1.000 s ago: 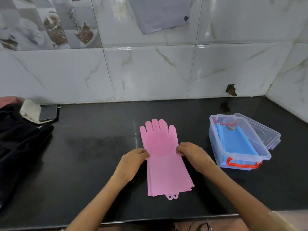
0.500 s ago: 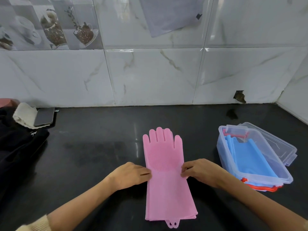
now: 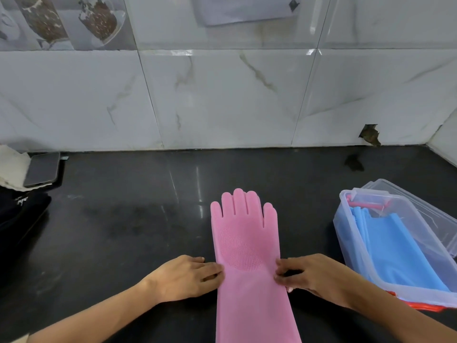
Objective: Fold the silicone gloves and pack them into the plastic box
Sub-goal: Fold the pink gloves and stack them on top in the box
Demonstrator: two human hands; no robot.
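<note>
The pink silicone gloves [image 3: 247,258] are laid flat on the black bench [image 3: 123,231], approx. centre of view, stacked so only the top one is plainly seen. The long axis runs near to far: glove fingertips are pointed away twd. the marble-tiled wall [image 3: 222,100], cuff end is cut off by the bottom edge of the frame. The bristled palm patch is turned up. The left hand [image 3: 185,278] is set against the gloves' left edge at palm level, its fingers [image 3: 212,273] held together and extended, tips touching the pink edge; whether the edge is actually pinched can't be told. The right hand [image 3: 314,276] is set against the right edge opposite, fingers [image 3: 282,274] curled and closed on the edge, thumb tucked low. To the right, a clear plastic box [image 3: 346,238] is seen open, w/ blue gloves [image 3: 395,251] lying lengthwise inside, its lid [image 3: 420,206] lying behind it & a red handle [image 3: 420,306] at the near end. At far left a phone [image 3: 42,169] is rested on a pale cloth [image 3: 12,167], above dark fabric [image 3: 19,219].
</note>
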